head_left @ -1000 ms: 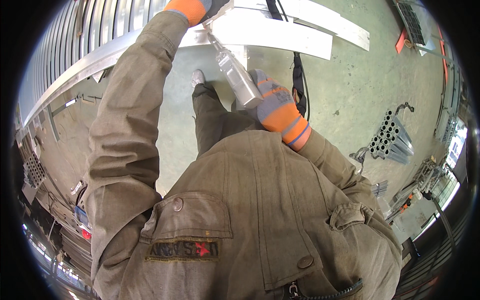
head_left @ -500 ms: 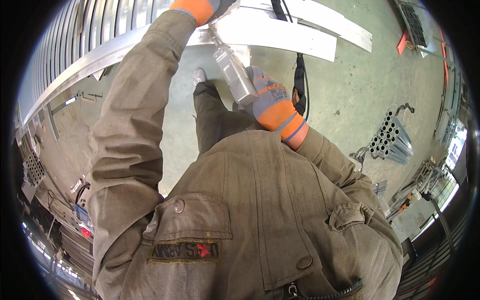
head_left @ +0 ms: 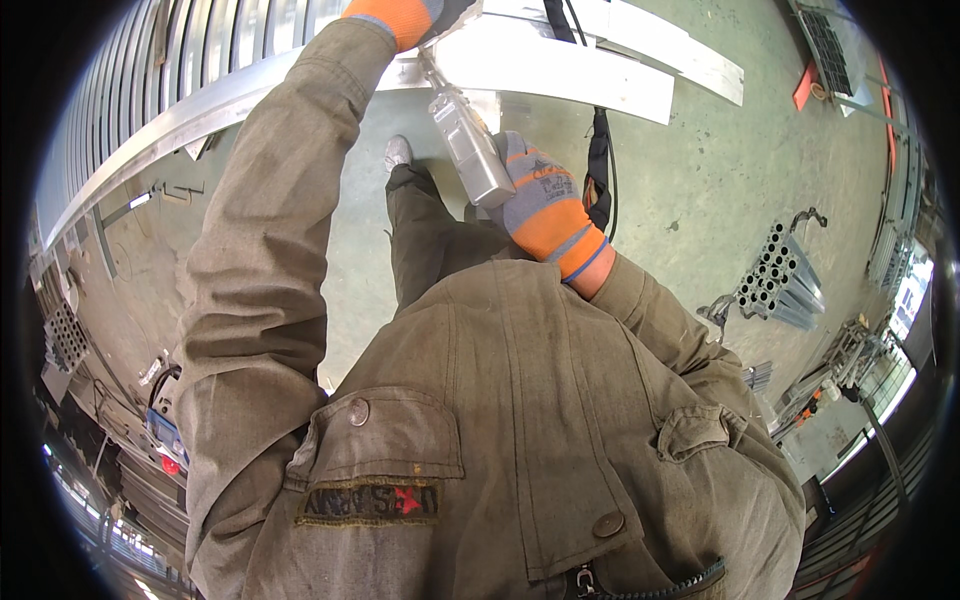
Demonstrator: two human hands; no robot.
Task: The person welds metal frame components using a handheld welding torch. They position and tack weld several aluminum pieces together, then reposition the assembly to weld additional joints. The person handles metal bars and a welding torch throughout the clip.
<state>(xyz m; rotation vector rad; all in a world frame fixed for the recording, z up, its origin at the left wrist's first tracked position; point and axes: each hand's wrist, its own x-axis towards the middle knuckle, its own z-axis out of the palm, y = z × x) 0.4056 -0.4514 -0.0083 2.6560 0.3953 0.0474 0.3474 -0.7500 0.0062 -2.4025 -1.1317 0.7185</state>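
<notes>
My right hand, in an orange-and-grey knitted glove (head_left: 550, 208), was closed around the rear part of a boxy silver-grey power tool (head_left: 468, 148), which sloped up and to the left with its narrow front close to the edge of a long, flat, white metal strip (head_left: 570, 75). Because of the strong glare there, I could not tell if the tip touched the metal. My left hand, in a similar glove (head_left: 398, 20), was at the upper border of the view, and its fingers were cut off or hidden, so I cannot say whether they gripped something. It was just beyond the tool's front, and in my judgement this was the main danger: if the tool slipped or jumped, the tip could reach the glove. The strip might also shift under pressure, if nothing fixed it; I saw no clamp. A black hanging strap (head_left: 598, 170) with a thin black cable (head_left: 614, 180) was near my right hand, to its right, and could catch on my brown cloth sleeve (head_left: 655, 310) if the arm swung outward.
</notes>
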